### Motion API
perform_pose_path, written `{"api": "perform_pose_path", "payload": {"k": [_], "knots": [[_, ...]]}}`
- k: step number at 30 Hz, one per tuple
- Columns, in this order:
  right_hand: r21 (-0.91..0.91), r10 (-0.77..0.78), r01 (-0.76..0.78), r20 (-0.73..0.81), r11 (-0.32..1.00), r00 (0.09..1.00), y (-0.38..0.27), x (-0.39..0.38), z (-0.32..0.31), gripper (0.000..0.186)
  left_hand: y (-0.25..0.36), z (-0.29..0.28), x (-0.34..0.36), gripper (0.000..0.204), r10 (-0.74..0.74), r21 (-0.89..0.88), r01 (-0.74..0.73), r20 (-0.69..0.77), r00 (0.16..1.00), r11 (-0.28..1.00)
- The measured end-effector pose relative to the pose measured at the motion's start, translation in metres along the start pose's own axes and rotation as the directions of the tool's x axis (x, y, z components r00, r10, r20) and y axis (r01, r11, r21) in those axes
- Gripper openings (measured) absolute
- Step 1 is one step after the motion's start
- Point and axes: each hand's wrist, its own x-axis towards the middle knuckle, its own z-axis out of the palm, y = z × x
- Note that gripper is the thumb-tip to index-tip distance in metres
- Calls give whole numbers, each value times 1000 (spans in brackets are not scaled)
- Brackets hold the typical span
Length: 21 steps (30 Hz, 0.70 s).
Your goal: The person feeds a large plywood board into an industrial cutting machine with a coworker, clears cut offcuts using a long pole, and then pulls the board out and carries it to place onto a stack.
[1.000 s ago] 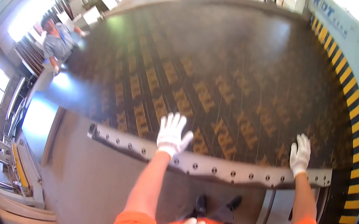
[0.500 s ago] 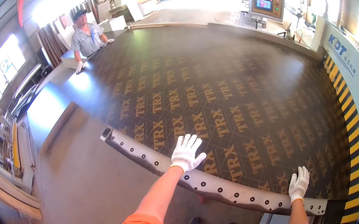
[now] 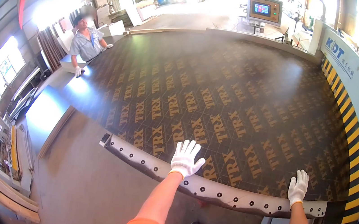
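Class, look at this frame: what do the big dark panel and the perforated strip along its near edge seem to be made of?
Dark panel: probably film-faced plywood; a smooth, glossy brown coating that mirrors the light, with repeated printed marks.
Perforated strip: apparently bare metal; grey, dully shiny, with rows of round holes.
Both hands, left and right, in white knit gloves, rest there.

One head-worn fisheye view looks steeply down and forward, near above the dark panel (image 3: pixel 234 110).

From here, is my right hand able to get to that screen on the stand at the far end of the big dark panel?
Probably not. Your right hand rests flat on the near edge of the dark panel, and the screen stands beyond its far edge, with the whole panel lying between.
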Motion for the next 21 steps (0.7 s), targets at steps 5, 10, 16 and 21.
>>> {"api": "perform_pose_path", "payload": {"k": [5, 10, 16, 21], "knots": [[-1, -15, 15, -20, 1000, 1000, 2, 0, 1, 47, -1, 4, 0, 77, 18, -43, -20, -45, 999, 999], [2, -25, 25, -20, 1000, 999, 3, -1, 2, 46, -2, 8, 1, 77, 15, -17, -15, -28, 999, 1000], [-4, -21, 21, -8, 1000, 1000, 2, 0, 0, 47, -1, 8, 1, 76, 17, -22, -18, -36, 999, 1000], [4, -1, 1, -1, 1000, 1000, 0, 0, -2, 47, -2, 9, 2, 76, 22, -14, -23, -52, 998, 1000]]}}
